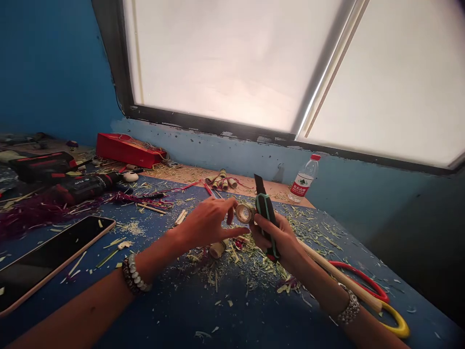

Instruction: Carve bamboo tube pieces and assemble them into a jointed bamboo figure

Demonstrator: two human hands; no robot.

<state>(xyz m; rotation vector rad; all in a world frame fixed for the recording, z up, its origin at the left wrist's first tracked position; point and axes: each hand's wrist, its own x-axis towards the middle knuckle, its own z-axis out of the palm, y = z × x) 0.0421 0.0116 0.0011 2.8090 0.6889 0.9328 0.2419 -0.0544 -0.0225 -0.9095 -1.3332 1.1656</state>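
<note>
In the middle of the frame, our right hand (pixel 278 236) folds its fingers around the black knife (pixel 263 205) and seems to steady the bamboo ring (pixel 240 208), maybe so our left hand (pixel 208 218), fingers wide open and gripping nothing, is free.

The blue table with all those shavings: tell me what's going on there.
A person's right hand grips a dark knife-like tool with green bands around it. A short hollow tube is at the right thumb; the left hand, thumb and fingers apart, is beside it, though whether it touches is unclear. Pale shavings litter the blue table below, where a similar piece lies, with a cluster of more farther back.
</note>
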